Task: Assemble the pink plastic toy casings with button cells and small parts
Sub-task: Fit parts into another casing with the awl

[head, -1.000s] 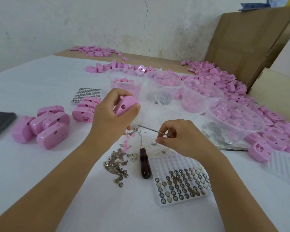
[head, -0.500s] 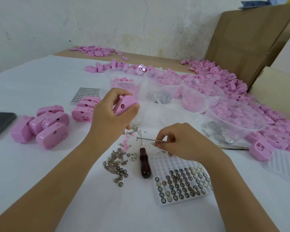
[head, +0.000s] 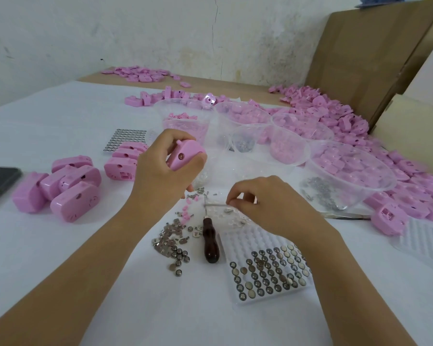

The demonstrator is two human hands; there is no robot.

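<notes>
Pink casing (head: 185, 156) is held up off the desk (head: 60, 258) in the left hand (head: 160, 171), thumb and curled fingers wrapped round it, its holed face turned to the camera. Below it, the right hand (head: 268, 203) pinches a thin metal tool (head: 215, 203) whose tip points left, low over a litter of tiny parts (head: 188, 213).

The likeliest slip, I judge, is at that tip. Whatever it picks up is very small, so it could drop on the way to the casing and vanish among the metal clips (head: 168, 236) and loose cells (head: 178, 258). The casing is gripped mostly at its lower end, so a push from the tool might twist it in the fingers. The right wrist lies across the near corner of the cell tray (head: 268, 270); a drag there could flick cells out of their pockets. The screwdriver (head: 210, 243) lies just beside the tray and could be nudged into a roll.

The left forearm comes in from the lower left, wrist bent, hand raised. The right forearm comes in from the lower right, knuckles up, fingertips bunched on the tool's rear end. Whether the tip carries anything is too small to tell.
</notes>
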